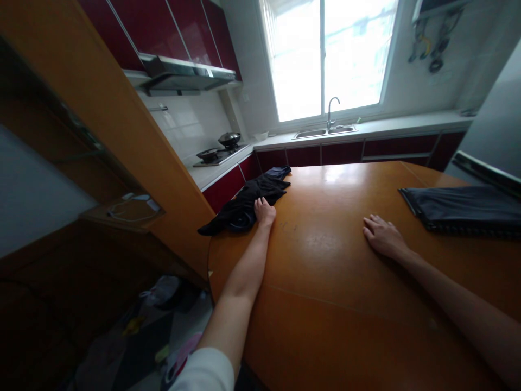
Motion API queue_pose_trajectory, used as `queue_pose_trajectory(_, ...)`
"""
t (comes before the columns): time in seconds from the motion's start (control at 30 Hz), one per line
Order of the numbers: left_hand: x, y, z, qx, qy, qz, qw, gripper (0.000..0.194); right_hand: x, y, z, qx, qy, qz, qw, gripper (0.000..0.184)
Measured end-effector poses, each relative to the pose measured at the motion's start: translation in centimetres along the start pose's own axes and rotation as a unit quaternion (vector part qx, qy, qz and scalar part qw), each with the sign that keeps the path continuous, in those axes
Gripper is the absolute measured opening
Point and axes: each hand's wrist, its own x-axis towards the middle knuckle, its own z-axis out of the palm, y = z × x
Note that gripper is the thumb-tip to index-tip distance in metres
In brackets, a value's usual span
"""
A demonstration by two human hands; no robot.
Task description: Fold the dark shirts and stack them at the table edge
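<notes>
A crumpled pile of black clothing (248, 203) lies along the left edge of the round wooden table (321, 282). My left hand (265, 211) is at the pile's right side, its fingers bent onto the dark cloth and closed on it. Part of the pile hangs close to the table's rim. On the bare wood to the right, my right hand (385, 236) rests palm down with its fingers stretched out, holding nothing. Right of that hand is a stack of folded dark trousers (472, 209).
Behind the table runs a kitchen counter with a sink (325, 132) under a window. A wok (229, 139) and a pan stand on the stove (222, 156) at the back left. A wooden partition (134, 136) rises at left, with a shelf and scattered floor items below.
</notes>
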Motion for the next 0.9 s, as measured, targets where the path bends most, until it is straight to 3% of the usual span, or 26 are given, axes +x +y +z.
queue_pose_trajectory(0.33, 0.2, -0.1, 0.6, -0.015, 0.027, 0.004, 1.0, 0.047, -0.1, -0.2, -0.2, 0.005, 0.006, 0.001, 1.0, 0.056)
queue_pose_trajectory(0.5, 0.0, 0.0, 1.1, -0.02, 0.024, 0.008, 0.999, 0.059, 0.0, -0.1, 0.0, 0.009, 0.008, 0.0, 1.0, 0.056)
queue_pose_trajectory(0.9, 0.8, 0.3, 0.2, -0.077, 0.061, 0.013, 0.995, 0.05, 0.0, 0.0, 0.1, 0.008, 0.009, 0.0, 1.0, 0.057)
